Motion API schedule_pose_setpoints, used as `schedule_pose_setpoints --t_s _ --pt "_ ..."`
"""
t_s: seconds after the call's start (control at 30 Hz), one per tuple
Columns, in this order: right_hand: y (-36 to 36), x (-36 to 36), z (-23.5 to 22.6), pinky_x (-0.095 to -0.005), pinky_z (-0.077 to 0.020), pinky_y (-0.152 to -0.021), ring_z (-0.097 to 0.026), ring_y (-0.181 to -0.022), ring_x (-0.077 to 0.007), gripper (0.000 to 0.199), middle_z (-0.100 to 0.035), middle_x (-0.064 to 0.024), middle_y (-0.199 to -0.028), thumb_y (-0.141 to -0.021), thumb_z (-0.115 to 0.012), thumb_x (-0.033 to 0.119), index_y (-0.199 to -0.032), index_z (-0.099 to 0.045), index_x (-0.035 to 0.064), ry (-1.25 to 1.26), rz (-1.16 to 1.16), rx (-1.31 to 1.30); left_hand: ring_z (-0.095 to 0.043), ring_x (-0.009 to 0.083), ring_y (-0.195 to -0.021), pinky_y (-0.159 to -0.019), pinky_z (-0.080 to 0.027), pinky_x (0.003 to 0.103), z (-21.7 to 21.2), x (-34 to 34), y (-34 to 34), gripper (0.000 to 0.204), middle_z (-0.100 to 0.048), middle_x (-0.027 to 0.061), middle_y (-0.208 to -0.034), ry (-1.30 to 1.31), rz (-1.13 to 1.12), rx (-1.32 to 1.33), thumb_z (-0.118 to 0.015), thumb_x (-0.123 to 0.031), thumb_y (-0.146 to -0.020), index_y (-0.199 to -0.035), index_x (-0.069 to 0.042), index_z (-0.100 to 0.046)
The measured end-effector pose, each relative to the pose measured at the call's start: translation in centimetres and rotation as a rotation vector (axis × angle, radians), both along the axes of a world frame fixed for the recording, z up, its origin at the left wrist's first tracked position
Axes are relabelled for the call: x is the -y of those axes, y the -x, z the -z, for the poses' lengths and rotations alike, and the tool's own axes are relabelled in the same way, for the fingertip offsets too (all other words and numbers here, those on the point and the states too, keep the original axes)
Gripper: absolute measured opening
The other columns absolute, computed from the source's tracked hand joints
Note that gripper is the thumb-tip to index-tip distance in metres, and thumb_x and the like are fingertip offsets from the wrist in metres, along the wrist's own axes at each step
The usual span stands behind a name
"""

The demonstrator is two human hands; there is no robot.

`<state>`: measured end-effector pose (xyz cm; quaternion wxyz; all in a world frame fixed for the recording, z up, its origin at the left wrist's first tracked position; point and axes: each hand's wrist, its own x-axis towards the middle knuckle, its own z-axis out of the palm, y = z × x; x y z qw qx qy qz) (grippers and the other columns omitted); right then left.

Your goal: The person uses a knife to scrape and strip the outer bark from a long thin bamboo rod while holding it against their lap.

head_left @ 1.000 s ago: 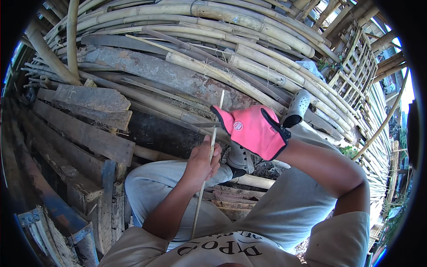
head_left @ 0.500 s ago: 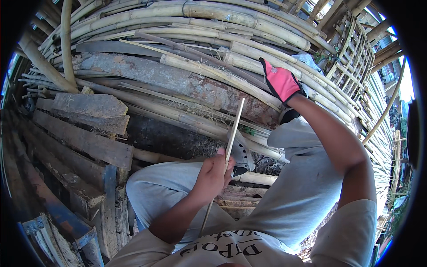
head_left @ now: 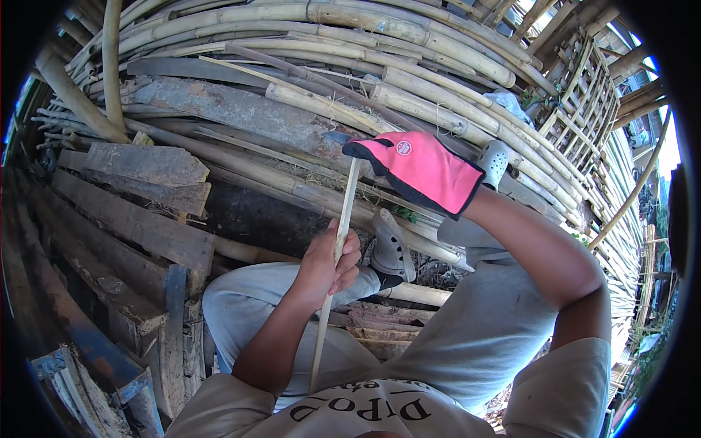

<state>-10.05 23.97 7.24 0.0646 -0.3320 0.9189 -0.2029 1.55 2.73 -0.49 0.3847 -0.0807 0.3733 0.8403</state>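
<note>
bamboo poles (head_left: 438, 115) beyond slim pale strip (head_left: 347, 206)

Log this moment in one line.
left hand: gripping thin pale wooden strip | right hand: pink-black gloved, holding flat grey blade near strip's top

Stacked bamboo poles (head_left: 409, 30), weathered planks (head_left: 139, 223), lattice (head_left: 581, 96)
</note>
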Motion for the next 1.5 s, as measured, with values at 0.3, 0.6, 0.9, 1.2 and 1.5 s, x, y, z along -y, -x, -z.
schedule_pose_setpoints --t_s 0.3,0.6,0.9,1.2,1.5 --pt "-0.4 -0.2 3.1 -0.0398 -0.0449 -0.052 -0.055 -0.057 -0.0309 0.037 -0.053 -0.017 -0.069 -0.102 -0.046 0.017 -0.139 -0.052 0.0216 0.016 0.057 0.089 -0.021 0.0092 -0.033 -0.031 -0.019 0.027 0.9 -1.0 -1.3 0.049 -0.025 -0.0036 -0.05 0.068 -0.041 -0.026 -0.02 -0.049 -0.108 -0.079 -0.014 -0.039" --pt "-4.0 2.1 3.4 -0.0372 -0.0485 -0.059 -0.056 -0.061 -0.0316 0.036 -0.057 -0.0162 -0.072 -0.103 -0.053 0.027 -0.138 -0.055 0.0205 -0.114 0.163 0.356 -0.022 0.0091 -0.034 -0.032 -0.02 0.027 2.2 -1.2 -1.3 0.049 -0.026 -0.0037 -0.052 0.158 -0.037 -0.014 -0.022 -0.05 -0.108 -0.081 -0.013 -0.04" --pt "-4.5 1.8 4.0 -0.0434 -0.0469 -0.057 -0.054 -0.062 -0.0436 0.05 -0.054 -0.0256 -0.065 -0.102 -0.049 0.044 -0.085 -0.069 0.0012 0.192 0.128 0.164 -0.022 0.0088 -0.036 -0.032 -0.02 0.027 1.5 -1.6 -1.5 0.048 -0.026 -0.0035 -0.053 0.171 -0.056 -0.065 -0.024 -0.05 -0.108 -0.081 -0.013 -0.04" --pt "-5.1 3.4 0.3 -0.0356 -0.0499 -0.06 -0.061 -0.066 -0.0327 0.024 -0.064 -0.0223 -0.085 -0.099 -0.059 0.023 -0.118 -0.066 0.0084 -0.086 0.235 0.113 -0.021 0.0092 -0.036 -0.032 -0.02 0.027 0.5 -0.4 -1.6 0.048 -0.025 -0.0034 -0.053 0.153 -0.056 -0.041 -0.021 -0.049 -0.108 -0.082 -0.013 -0.039" --pt "-3.2 2.3 0.7 -0.0433 -0.0488 -0.056 -0.06 -0.062 -0.0383 0.023 -0.058 -0.0198 -0.068 -0.093 -0.06 0.024 -0.102 -0.066 0.003 0.05 0.212 0.099 -0.019 0.0077 -0.036 -0.032 -0.019 0.027 -0.1 -0.3 -1.4 0.048 -0.025 -0.0042 -0.052 0.168 -0.064 -0.054 -0.022 -0.05 -0.108 -0.081 -0.013 -0.039"
